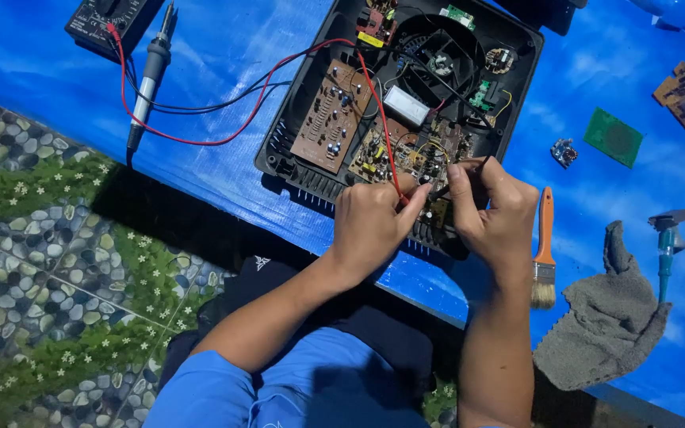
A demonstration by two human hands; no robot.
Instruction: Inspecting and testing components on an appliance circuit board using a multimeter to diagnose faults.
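Note:
An opened black appliance case (pixel 291 150) lies on a blue tarp, showing brown circuit boards (pixel 331 115), a fan and wiring. My left hand (pixel 370 222) pinches the red test probe (pixel 394 178) against the board at the case's near edge. My right hand (pixel 493 210) holds the black test probe (pixel 457 181) just beside it on the same board. Red and black leads (pixel 200 119) run from the probes to a black multimeter (pixel 105 20) at the top left.
A soldering iron (pixel 148 75) lies left of the case. Right of it are an orange-handled brush (pixel 545 250), a grey rag (pixel 608 317), a green board (pixel 614 137), a small component (pixel 563 150) and a teal tool (pixel 666 246). Pebble-patterned floor (pixel 49 261) lies at left.

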